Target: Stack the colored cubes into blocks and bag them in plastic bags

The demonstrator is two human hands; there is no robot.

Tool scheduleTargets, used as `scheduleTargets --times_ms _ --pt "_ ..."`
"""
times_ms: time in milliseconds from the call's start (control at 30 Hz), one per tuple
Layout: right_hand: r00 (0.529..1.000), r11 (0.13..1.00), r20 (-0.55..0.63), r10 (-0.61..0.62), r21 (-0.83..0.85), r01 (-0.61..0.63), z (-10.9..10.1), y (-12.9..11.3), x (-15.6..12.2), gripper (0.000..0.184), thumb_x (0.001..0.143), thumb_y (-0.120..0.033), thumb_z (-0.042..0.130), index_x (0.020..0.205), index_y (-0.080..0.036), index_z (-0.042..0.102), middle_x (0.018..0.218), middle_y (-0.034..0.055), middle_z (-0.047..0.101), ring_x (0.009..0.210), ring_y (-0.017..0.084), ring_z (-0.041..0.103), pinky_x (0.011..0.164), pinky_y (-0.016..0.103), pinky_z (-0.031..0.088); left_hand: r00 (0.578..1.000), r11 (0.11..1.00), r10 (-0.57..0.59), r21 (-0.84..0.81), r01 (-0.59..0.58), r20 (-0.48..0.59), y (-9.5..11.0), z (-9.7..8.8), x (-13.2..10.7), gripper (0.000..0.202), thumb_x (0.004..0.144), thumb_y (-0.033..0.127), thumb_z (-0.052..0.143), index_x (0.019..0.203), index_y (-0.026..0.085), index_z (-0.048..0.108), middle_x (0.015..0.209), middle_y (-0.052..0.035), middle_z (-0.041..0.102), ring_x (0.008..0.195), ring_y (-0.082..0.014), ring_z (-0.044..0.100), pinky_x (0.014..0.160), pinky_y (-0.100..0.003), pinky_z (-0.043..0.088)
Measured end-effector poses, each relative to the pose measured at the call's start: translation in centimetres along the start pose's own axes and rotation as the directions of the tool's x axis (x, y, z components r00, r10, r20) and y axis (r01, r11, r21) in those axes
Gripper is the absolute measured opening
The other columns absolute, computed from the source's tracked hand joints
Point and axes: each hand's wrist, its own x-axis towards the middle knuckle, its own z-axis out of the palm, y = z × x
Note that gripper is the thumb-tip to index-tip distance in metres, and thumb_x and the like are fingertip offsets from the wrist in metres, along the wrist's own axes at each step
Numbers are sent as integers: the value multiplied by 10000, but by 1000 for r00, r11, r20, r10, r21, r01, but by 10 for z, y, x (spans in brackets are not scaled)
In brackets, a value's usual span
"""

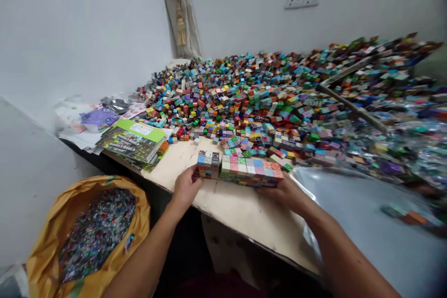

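Observation:
A row of small printed cubes (251, 170) stands on the pale tabletop in front of me, packed together into a long block. Left of it, across a narrow gap, is a smaller group of cubes (208, 164) with blue, white and dark grey faces. My left hand (186, 186) pinches the left end of this smaller group. At the long row's right end, my right hand (279, 191) has its fingers closed on the cubes, partly beneath and behind them. Loose cubes (244, 144) lie just beyond the row.
A large heap of colourful cubes (223, 88) covers the back of the table (202, 200). Booklets (132, 144) and plastic packets (99, 118) lie at left. Below stands a yellow sack (45, 237) of shiny small pieces. A grey tray (349, 205) is at right, near a bent metal strip (352, 107).

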Motion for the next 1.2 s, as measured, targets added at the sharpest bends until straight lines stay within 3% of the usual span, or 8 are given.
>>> scheduleTargets --times_ms 167,267,400,567,733,933,1033,1200 --pt "989 974 -58 139 189 -126 -10 -3 -16 859 654 -412 693 1407 -224 324 1330 138 506 1168 328 514 941 472 449 999 990 35 -140 -29 36 6 -16 8 844 640 240 750 1392 160 375 1339 -140 519 1159 -260 529 947 -362 436" --pt "982 970 -145 121 227 -86 -16 -13 -20 836 688 -481 711 1405 -285 328 1354 116 480 1212 313 479 974 477 426 988 970 147 -200 -138 36 18 -29 15 955 631 297 786 1437 192 285 1438 -145 407 1311 -283 394 1060 -418 340" --pt "989 961 -119 84 272 -49 -19 -20 -14 717 660 -519 746 1291 -300 485 1392 88 441 1228 327 460 999 477 415 939 942 334 -22 -334 77 40 -39 27 855 603 334 822 1355 219 433 1421 -114 426 1324 -290 359 1117 -441 254" --pt "990 898 -42 131 429 -100 -8 -16 -6 668 688 -485 725 1269 -271 475 1256 79 539 1090 290 566 903 422 495 895 917 365 66 -393 257 50 -28 39 684 619 274 804 1242 178 536 1249 -112 530 1166 -280 494 1014 -409 392" --pt "980 908 -137 141 412 -74 2 -20 -5 633 690 -472 708 1245 -255 494 1274 82 504 1100 297 539 943 439 453 884 899 418 48 -436 207 46 -17 37 557 686 262 742 1207 195 558 1184 -85 545 1126 -262 511 1002 -408 404" --pt "968 827 -167 187 558 -64 16 -10 -12 1029 659 -409 757 1459 -279 122 1321 122 472 1125 278 543 948 444 461 940 943 295 -214 -256 171 21 -22 32 933 601 298 815 1403 205 348 1417 -120 419 1276 -280 428 1071 -402 354" --pt "965 816 -130 227 566 -116 26 2 -16 982 649 -354 750 1445 -259 182 1312 117 498 1105 274 559 940 442 471 947 958 193 -260 -124 259 2 -20 31 757 636 260 768 1318 158 456 1311 -110 549 1174 -262 533 1025 -388 411" --pt "943 885 -203 263 441 -152 37 17 -18 807 683 -317 695 1397 -258 322 1210 79 593 1049 272 589 937 457 462 943 965 209 -210 -157 257 -13 -14 30 506 683 247 716 1164 158 583 1135 -65 666 1000 -234 624 912 -349 487"
